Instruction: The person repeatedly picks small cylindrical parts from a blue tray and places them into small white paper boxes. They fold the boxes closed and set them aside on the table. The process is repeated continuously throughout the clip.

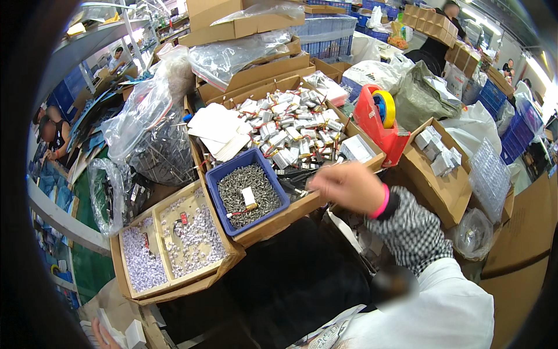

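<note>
My right hand, smeared by motion, hovers over the near edge of a carton on the right side of a blue bin. Its fingers look bent, but whether they pinch anything does not show. At the lower left rim, my left hand is partly cut off, its fingers against a small white box. Small metal screws fill the blue bin; a silver battery pack with wires lies on them. Behind it, many similar battery packs are heaped in the carton, beside white sheets.
A divided wooden tray of tiny white parts stands left. To the right are a red tape dispenser and an open carton with small white boxes. Plastic bags crowd the left; other people work farther back.
</note>
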A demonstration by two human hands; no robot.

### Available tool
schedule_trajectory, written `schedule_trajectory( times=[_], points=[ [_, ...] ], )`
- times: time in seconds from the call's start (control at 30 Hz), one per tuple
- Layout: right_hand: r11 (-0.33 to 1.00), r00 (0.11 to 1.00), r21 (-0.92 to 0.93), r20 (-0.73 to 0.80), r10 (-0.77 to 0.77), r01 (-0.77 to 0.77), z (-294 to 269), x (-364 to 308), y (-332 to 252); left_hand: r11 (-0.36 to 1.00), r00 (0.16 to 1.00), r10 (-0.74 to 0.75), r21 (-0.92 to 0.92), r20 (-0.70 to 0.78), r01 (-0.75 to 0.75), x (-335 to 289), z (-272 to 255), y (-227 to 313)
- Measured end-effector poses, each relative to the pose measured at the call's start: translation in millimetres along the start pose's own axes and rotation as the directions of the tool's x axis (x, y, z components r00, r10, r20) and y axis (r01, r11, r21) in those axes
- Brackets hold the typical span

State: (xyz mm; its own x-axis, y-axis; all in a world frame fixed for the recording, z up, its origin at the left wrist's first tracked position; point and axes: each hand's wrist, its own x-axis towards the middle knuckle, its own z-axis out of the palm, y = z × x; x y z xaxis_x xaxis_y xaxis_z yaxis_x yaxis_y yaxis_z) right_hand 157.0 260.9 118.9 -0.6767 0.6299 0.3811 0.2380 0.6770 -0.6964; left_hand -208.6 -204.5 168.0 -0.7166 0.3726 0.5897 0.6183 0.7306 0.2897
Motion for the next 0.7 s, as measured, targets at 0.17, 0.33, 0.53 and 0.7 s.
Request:
schedule_trajectory(
  times=[0.17,0.33,0.53,0.7],
  points=[
    [0.973,0.998,-0.226,0.035,0.044,-0.035,-19.9,74.7,20.4,0.856,0.883,0.051,-0.476,0.466,0.202,7.7,54.9,101.3],
    [0.974,0.994,-0.209,0.083,-0.073,0.089,28.2,142.9,32.2,0.670,0.766,0.483,-0.743,0.424,-0.011,-0.5,87.8,204.9],
    [0.918,0.983,-0.381,-0.174,0.050,-0.114,77.1,213.9,28.6,0.308,0.482,0.831,-0.951,0.277,0.015,-30.7,99.9,284.3],
    [0.742,0.914,-0.600,0.044,0.402,-0.298,80.0,247.4,19.5,0.282,0.506,0.804,-0.950,0.311,0.137,-52.3,99.9,280.7]
  ],
)
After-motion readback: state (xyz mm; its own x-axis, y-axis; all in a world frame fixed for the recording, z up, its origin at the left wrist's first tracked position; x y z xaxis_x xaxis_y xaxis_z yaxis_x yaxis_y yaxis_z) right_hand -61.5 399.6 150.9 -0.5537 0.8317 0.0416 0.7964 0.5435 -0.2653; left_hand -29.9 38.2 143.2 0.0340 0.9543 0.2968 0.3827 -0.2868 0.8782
